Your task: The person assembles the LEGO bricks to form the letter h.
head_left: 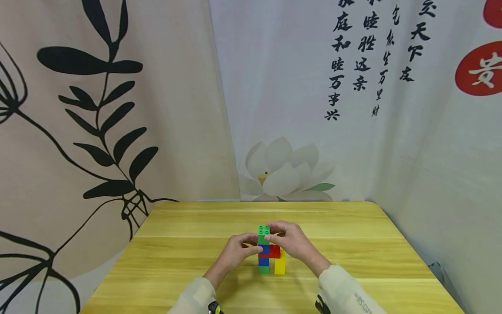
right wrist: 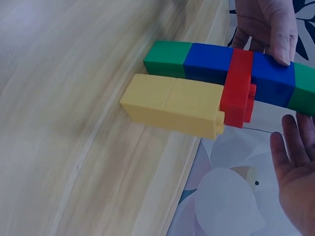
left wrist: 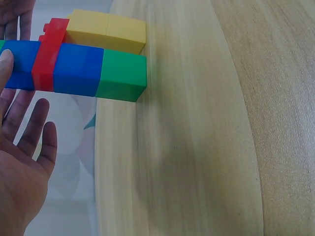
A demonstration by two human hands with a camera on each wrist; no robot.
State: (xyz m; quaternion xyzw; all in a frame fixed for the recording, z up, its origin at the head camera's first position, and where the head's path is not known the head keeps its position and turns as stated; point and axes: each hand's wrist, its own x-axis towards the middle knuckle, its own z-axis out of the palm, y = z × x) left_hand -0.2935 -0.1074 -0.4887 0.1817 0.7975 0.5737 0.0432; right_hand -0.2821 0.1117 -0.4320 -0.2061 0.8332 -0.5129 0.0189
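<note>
A column of toy building bricks stands upright on the table: a green brick (head_left: 264, 270) at the base, a blue brick (left wrist: 78, 70), a long red brick (head_left: 275, 251), an upper blue brick (right wrist: 273, 78) and a top green brick (head_left: 263, 239). My left hand (head_left: 236, 252) holds the upper blue brick, thumb on its near face. My right hand (head_left: 292, 239) pinches the top green brick from the right. Two stacked yellow bricks (right wrist: 172, 103) stand close beside the column at the red brick's projecting end; I cannot tell whether they are joined to it.
The wood-grain table (head_left: 164, 261) spreads around the bricks. Behind its far edge hangs a pale cloth backdrop (head_left: 188, 109) with plant prints, a lotus and dark writing.
</note>
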